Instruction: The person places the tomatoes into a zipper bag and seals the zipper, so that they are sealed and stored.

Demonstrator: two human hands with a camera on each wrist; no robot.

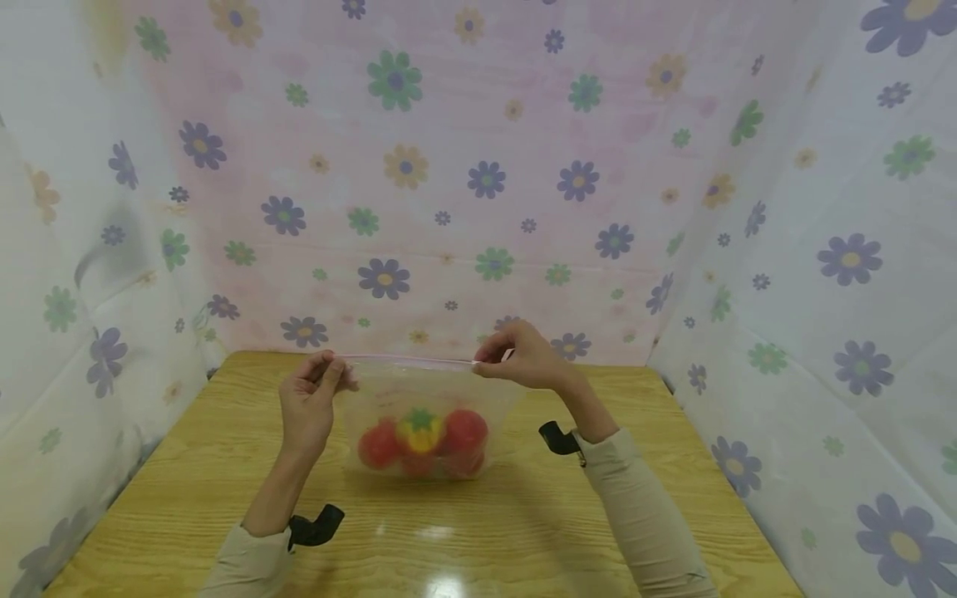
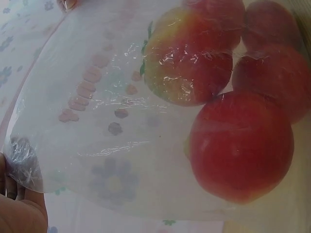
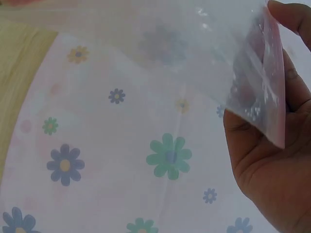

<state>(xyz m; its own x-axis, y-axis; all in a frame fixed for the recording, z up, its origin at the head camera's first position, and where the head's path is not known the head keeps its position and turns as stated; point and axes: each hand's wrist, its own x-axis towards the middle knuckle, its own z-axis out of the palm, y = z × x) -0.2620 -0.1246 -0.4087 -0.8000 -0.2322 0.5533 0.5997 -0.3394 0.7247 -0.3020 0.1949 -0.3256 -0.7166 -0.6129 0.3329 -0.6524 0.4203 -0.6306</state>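
A clear zip-top bag [image 1: 359,407] with a pink seal strip stands upright between both hands, over the wooden table. Inside lie several red tomatoes [image 2: 243,145] and a yellow-and-red fruit with a green leafy top [image 1: 420,430]. At the bag's upper left corner my left hand [image 1: 308,403] pinches the edge between thumb and fingers. My right hand [image 1: 523,357] pinches the top edge near the right corner. In the right wrist view the bag's pink-edged corner [image 3: 277,82] lies against the fingers. Whether the seal is fully closed cannot be made out.
The wooden table [image 1: 598,515] extends around the bag and toward me. Flower-printed cloth [image 1: 486,208] hangs at the back and on both sides. A black wrist mount [image 1: 317,527] sits on the left sleeve, another black mount [image 1: 557,438] on the right one.
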